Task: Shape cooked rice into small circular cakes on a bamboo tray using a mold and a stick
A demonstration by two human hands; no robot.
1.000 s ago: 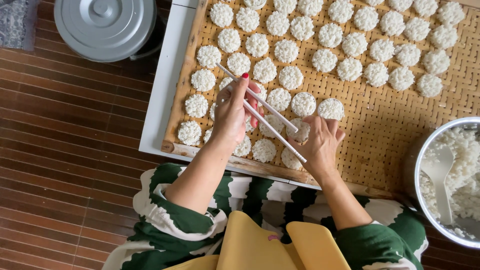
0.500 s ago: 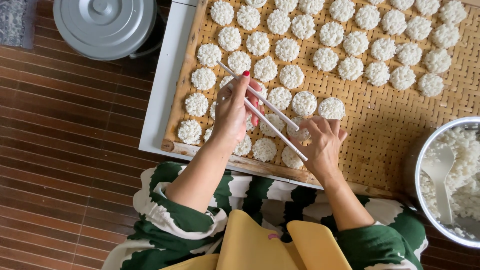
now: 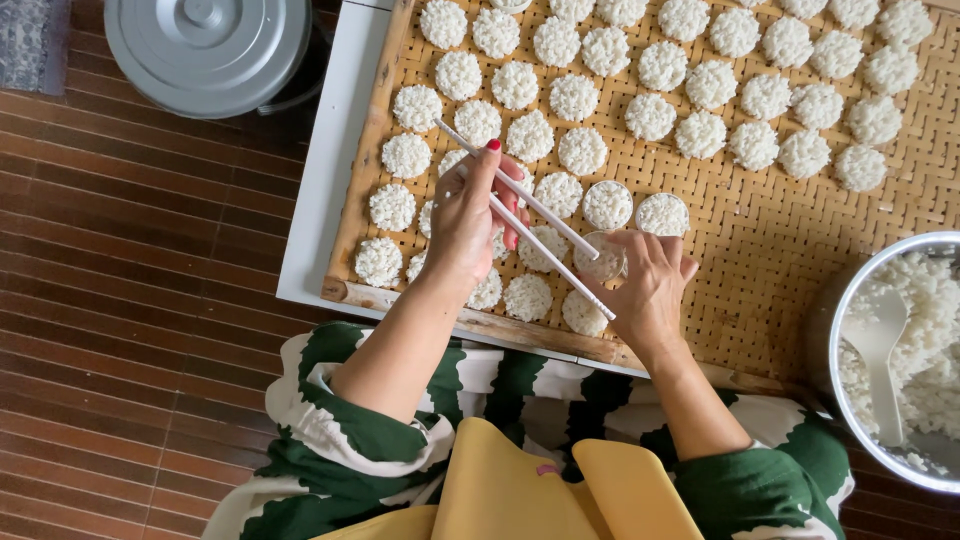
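I look straight down on a dark wooden slat floor (image 3: pixel 130 300) that fills the left of the frame. At the upper left stands a grey metal pot with its lid (image 3: pixel 210 45) on. A woven bamboo tray (image 3: pixel 800 240) rests on a white board (image 3: pixel 325 190) and takes up the centre and upper right; rows of round white rice cakes (image 3: pixel 650 117) cover it, leaving the lower right weave bare. At the right edge sits a metal bowl of cooked rice (image 3: pixel 915 350) with a white spoon (image 3: pixel 880 355) lying in it.

My left hand (image 3: pixel 470 215), centre frame, is closed around a pair of white chopsticks (image 3: pixel 530 215); they slant from upper left down to the right, and their lower ends reach my right hand (image 3: pixel 645 285). That hand is curled, fingertips gripping a small round ring mould (image 3: pixel 600 260) packed with rice, pressed on the tray just below two other filled rounds. The mould lies between both hands, touching the right one, with the chopsticks crossing right at it. My green-and-white sleeves and a yellow apron (image 3: pixel 520 490) fill the bottom.
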